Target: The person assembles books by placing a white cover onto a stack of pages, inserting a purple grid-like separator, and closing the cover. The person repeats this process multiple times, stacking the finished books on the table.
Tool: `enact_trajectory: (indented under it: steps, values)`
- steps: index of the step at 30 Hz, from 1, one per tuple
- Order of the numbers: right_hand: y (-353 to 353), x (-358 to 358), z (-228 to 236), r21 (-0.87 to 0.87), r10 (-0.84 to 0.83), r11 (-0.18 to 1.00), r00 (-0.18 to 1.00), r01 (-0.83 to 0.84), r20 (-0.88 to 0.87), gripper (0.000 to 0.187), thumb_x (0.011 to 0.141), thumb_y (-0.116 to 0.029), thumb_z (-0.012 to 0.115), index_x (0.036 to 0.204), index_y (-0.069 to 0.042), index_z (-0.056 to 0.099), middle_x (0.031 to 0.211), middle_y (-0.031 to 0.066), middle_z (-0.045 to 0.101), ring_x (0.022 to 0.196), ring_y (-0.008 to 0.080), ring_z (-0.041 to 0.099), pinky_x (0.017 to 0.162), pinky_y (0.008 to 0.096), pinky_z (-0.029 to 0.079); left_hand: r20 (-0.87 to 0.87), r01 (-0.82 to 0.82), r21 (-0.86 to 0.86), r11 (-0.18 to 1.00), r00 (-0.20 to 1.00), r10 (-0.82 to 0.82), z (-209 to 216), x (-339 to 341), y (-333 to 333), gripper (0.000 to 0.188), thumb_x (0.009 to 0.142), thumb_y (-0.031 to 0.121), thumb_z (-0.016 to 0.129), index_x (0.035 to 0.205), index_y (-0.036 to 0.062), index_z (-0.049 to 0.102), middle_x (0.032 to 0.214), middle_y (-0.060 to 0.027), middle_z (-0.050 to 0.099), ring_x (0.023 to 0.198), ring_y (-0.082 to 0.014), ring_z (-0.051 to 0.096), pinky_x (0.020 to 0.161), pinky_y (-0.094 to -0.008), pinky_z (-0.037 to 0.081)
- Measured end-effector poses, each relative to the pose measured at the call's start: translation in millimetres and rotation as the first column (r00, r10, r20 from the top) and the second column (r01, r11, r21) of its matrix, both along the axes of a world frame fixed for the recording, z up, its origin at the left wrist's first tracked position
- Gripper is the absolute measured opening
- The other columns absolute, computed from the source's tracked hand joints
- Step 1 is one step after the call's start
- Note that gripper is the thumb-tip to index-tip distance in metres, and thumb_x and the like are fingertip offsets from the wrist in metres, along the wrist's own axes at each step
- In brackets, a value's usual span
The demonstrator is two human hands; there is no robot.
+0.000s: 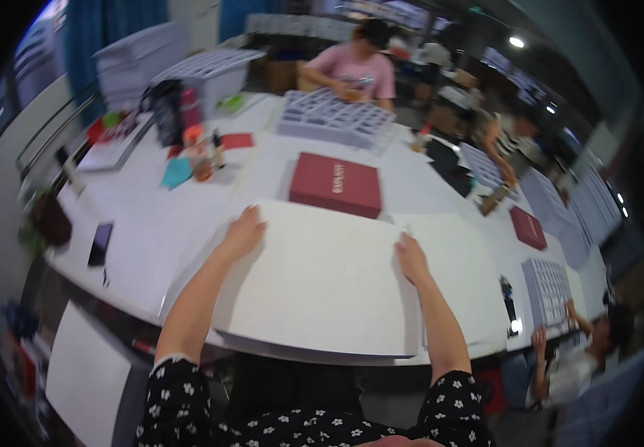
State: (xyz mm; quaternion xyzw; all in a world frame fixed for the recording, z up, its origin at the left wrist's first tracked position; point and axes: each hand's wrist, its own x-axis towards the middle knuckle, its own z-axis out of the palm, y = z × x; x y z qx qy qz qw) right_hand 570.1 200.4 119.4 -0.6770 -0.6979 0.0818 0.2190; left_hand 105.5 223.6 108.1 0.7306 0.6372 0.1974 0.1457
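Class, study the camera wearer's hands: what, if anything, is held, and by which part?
The white panel: the left hand at its left edge, the right hand at its right, both near the far corners.

Your panel [322, 279]: smooth, matt, card-like | box [335, 195]: smooth, paper-like | phone [100, 244]: glossy | your sleeves [179, 398]: cloth | counter [139, 223]: smooth, matt-looking

That head-worn camera, left one of a side-by-side pair, looks from above the near edge of the white panel [314, 279]. It tips down and forward, close over the panel, its fisheye sweep bending across the surface [132, 197] to a person in pink [372, 74] well beyond the panel.
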Motion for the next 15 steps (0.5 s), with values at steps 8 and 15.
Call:
enact_trajectory:
  steps: [8, 15]
  values:
    - [-17.4, 15.1, 4.3, -0.041, -0.028, 0.999, 0.917, 0.013, -0.397, 0.054, 0.101, -0.036, 0.053, 0.141, 0.000, 0.048, 0.133, 0.0232, 0.059, 0.123, 0.0345, 0.058, 0.103, 0.0393, 0.045, 0.292, -0.077, 0.088, 0.993, 0.955, 0.049, -14.1, -49.2, 11.5, 0.071, 0.100, 0.045, 0.048, 0.155, 0.0065, 0.024, 0.156, -0.0259, 0.031, 0.142, -0.0405, 0.035, 0.112, -0.0541, 0.032]
    - [-113.4, 48.4, -41.4, -0.289, -0.096, 0.957, 0.969, 0.028, -0.226, 0.048, 0.102, -0.037, 0.044, 0.124, 0.003, 0.060, 0.122, 0.0220, 0.065, 0.115, 0.0355, 0.060, 0.096, 0.0407, 0.047, -0.183, -0.346, 0.079, 0.935, 0.917, 0.355, -59.1, -139.8, -86.6, 0.067, 0.099, 0.044, 0.050, 0.153, 0.0093, 0.031, 0.155, -0.0255, 0.033, 0.145, -0.0409, 0.030, 0.115, -0.0553, 0.025]
